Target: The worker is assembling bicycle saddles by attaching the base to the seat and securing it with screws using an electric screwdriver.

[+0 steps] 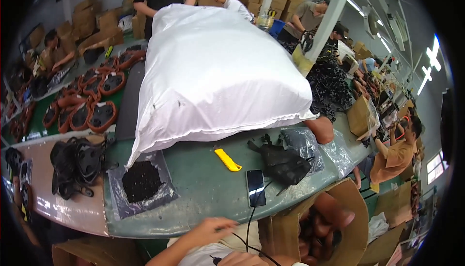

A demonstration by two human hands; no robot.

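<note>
My left hand (213, 231) hovers just off the near table edge, fingers stretched out and holding nothing. At the bottom rim my right hand (240, 259) is cut off by the picture; a small black pointed piece (216, 260) sticks out beside its fingers, too little visible to name. Above the hands a phone (255, 188) lies on the green table (203, 188), with a black cable (249, 232) hanging from it past my left fingertips. A yellow box cutter (227, 160) lies farther in. Across the far part rests a large stuffed white sack (218, 67).
Right of the phone lie a black pouch (286, 162) and clear plastic bags (339, 152). On the left are a bag of black bits (142, 182) and black straps (77, 164). A cardboard box (351, 208) of brown rounded pieces stands near right. Several people work beyond.
</note>
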